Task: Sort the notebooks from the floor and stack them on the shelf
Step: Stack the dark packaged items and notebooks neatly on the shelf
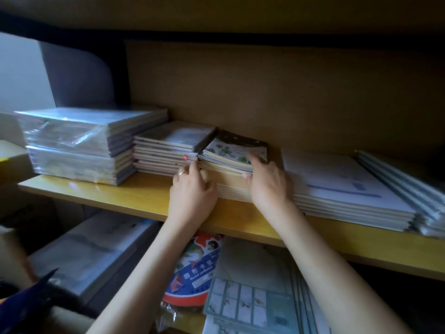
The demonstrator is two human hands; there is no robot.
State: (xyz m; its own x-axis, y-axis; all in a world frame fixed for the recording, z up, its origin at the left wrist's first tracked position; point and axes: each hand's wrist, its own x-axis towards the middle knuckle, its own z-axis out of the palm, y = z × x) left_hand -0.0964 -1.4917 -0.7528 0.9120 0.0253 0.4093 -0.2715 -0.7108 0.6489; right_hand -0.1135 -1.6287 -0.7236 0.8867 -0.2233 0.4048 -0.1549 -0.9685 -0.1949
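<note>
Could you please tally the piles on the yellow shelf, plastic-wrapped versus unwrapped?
Plastic-wrapped piles: 2 (far-left pile, far-right pile)
Unwrapped piles: 3 (cream-edged pile, middle pile held by the left hand and right hand, wide white pile)
Total: 5

Both forearms reach forward across the front edge of the yellow wooden shelf (pixel 120 196). The left hand (pixel 192 191), ringed, curls its fingers (pixel 193 168) round the left front corner of the stack of thin pale notebooks (pixel 233 188). The right hand (pixel 269 184) pinches the top copies, thumb in front.
</note>
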